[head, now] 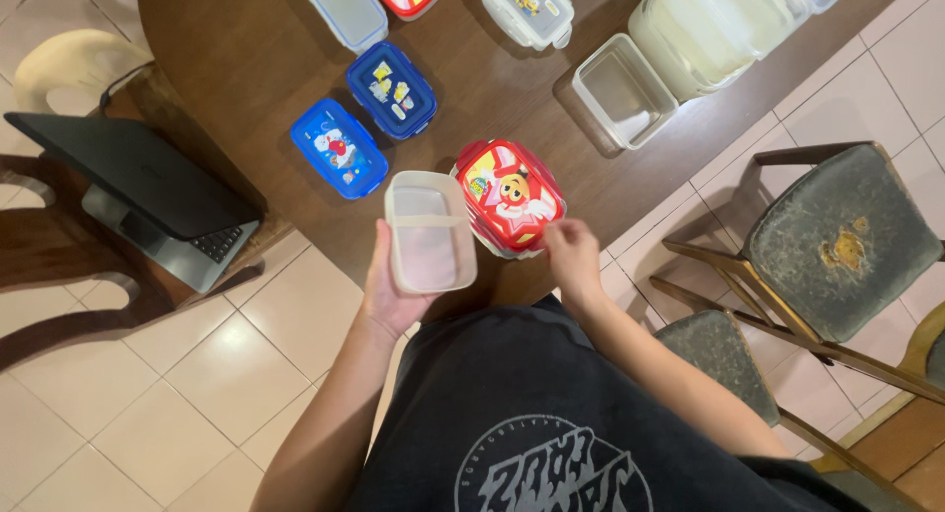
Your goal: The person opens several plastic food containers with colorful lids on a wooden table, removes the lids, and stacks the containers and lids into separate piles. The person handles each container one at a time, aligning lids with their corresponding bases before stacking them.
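Cradling the translucent inner tray [429, 231] from beneath, our left hand [391, 290] had its palm under the near end and its fingers wrapped up the side, so the tray hung just off the table edge [340, 261] rather than resting on it. Our right hand [572, 256] was pinching the near rim of the red lunch box [510, 197], thumb and fingertips pressed onto its lid edge; that box sat on the table at two o'clock from the tray, almost touching it.

We judged the tray to be light, thin plastic, fairly stiff but smooth and likely slippery, so a hold under the base with fingers on the long walls seemed safest. The red lunch box looked rigid, with a glossy lid best taken at its rim.

At eleven o'clock from the tray lay two blue lunch boxes [338, 147] side by side. At one o'clock, well apart, stood an open clear container [623, 90], and beyond it a large pale tub [707, 25]. More lidded boxes lined the far side at twelve o'clock. The round table [246, 49] curved away to both sides, so the red box lay near the drop. A laptop [148, 182] rested on a seat at nine o'clock, and worn chairs [837, 236] stood at three o'clock, leaving open tiled floor [167, 404] at seven o'clock.
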